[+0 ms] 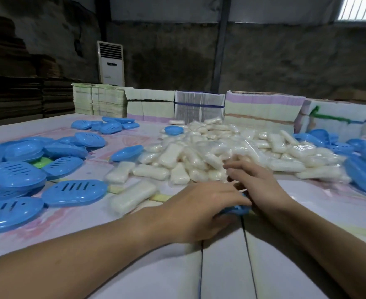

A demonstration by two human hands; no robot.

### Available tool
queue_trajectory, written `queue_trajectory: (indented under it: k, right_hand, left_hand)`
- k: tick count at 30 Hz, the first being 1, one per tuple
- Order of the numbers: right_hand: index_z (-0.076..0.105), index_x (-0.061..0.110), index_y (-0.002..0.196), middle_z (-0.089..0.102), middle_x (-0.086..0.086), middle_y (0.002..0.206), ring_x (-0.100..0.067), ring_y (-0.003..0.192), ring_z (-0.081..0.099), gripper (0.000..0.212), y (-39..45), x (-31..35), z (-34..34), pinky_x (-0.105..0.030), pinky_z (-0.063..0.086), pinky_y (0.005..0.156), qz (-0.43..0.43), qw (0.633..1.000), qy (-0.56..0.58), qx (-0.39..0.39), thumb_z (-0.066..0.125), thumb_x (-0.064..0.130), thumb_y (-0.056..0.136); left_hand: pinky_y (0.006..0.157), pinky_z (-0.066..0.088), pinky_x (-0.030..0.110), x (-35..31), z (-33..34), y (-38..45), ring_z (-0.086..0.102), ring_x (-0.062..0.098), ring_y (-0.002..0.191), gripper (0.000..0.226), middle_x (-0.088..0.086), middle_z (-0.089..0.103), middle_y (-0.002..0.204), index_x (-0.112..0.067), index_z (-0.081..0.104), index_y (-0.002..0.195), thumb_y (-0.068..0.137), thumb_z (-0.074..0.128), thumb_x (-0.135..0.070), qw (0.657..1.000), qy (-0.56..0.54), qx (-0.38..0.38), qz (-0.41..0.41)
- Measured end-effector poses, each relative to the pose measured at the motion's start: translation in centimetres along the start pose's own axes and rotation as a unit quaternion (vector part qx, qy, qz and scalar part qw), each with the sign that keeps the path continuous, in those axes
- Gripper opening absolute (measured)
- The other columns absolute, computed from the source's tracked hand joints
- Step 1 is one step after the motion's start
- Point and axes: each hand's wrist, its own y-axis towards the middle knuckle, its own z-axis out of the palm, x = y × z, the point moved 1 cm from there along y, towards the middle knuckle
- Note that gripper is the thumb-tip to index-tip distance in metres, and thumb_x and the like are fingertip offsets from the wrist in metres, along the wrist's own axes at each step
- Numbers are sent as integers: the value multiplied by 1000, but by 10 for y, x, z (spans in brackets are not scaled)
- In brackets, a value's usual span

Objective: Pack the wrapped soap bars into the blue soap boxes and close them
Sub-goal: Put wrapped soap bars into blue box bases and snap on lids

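Soap box sits on the table right in front of you, almost wholly hidden: only a blue edge shows beneath your left hand. That hand lies palm-down over it, fingers curved and pressed onto the top. Your right hand rests just beside it, touching, fingers loosely bent toward the soap pile; whether it grips anything you cannot tell from here.

This looks like the closing step: you seem to be pressing the lid onto a filled box, though the bar inside cannot be seen. Next you would likely set it among the shut boxes on your left, then take a fresh bar from the pile ahead and an empty shell from the blue heap on your right. Check the lid seats all round before you let go.
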Motion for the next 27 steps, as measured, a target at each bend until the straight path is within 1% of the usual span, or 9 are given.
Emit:
queue_trajectory:
  k: [4, 7, 9, 12, 15, 18, 22, 24, 27]
  right_hand:
    - [71, 23, 98, 65, 0, 85, -5, 59, 58, 34, -1, -1, 0, -21, 51, 60, -31, 988, -140, 49, 70, -4, 77]
    - [72, 24, 94, 66, 0, 88, -11, 65, 61, 40, -1, -2, -2, -31, 55, 67, -60, 973, -212, 65, 63, -9, 75]
    - [73, 25, 94, 65, 2, 89, -14, 70, 63, 42, 1, -2, -4, -27, 56, 69, -71, 969, -231, 56, 61, -10, 74]
    - [73, 25, 93, 65, 1, 89, -15, 77, 64, 41, 3, -2, -5, -23, 55, 67, -87, 965, -240, 53, 63, -10, 74]
    - [73, 27, 88, 67, -2, 84, -12, 71, 63, 39, 3, -3, -7, -21, 53, 67, -99, 966, -230, 67, 66, -9, 74]
    - [72, 30, 84, 65, 3, 76, -7, 70, 61, 29, 8, -10, -12, -26, 52, 70, -121, 972, -203, 19, 70, 1, 78]
    - [66, 33, 109, 62, 17, 94, -4, 86, 57, 33, 13, -16, -16, -25, 47, 79, -174, 953, -238, -74, 73, 17, 81]
    - [56, 36, 128, 58, 15, 109, -6, 98, 53, 50, 13, -16, -12, -27, 45, 87, -206, 930, -298, -57, 72, 24, 82]
    - [50, 35, 135, 58, 8, 117, -15, 112, 51, 53, 21, -10, 1, -33, 44, 92, -191, 891, -411, -31, 66, 42, 85]
  left_hand:
    - [93, 46, 29, 16, -7, -9, 55, 10, 106, 42, -4, 66, 119, -22, 63, 128, 89, 73, -29, 999, -31, 19, -17]
    - [94, 41, 22, 33, -17, -16, 49, 2, 108, 50, -12, 59, 120, -34, 54, 134, 87, 71, -43, 997, -23, 46, -60]
    - [90, 41, 20, 40, -17, -21, 46, -1, 104, 50, -15, 57, 117, -37, 52, 132, 87, 70, -47, 994, -20, 56, -96]
    - [89, 35, 10, 39, -15, -26, 45, -2, 107, 42, -21, 55, 114, -46, 52, 124, 86, 67, -51, 987, -69, 37, -142]
    - [93, 33, 10, 33, -15, -28, 44, -1, 113, 26, -21, 56, 117, -40, 64, 110, 88, 59, -51, 987, -77, 32, -138]
    - [93, 31, 9, 31, -16, -28, 45, -1, 109, 15, -17, 58, 117, -32, 72, 97, 91, 62, -40, 986, -91, 16, -140]
    - [94, 29, 6, 33, -14, -28, 46, -3, 110, 4, -19, 56, 116, -34, 71, 87, 88, 73, -31, 981, -101, -12, -167]
    - [91, 32, 6, 34, -11, -27, 50, -5, 108, 13, -19, 56, 116, -40, 67, 81, 85, 75, -30, 971, -135, -17, -196]
    - [91, 40, 11, 34, -7, -25, 56, -1, 106, 23, -15, 59, 114, -40, 62, 69, 81, 79, -32, 962, -171, -14, -214]
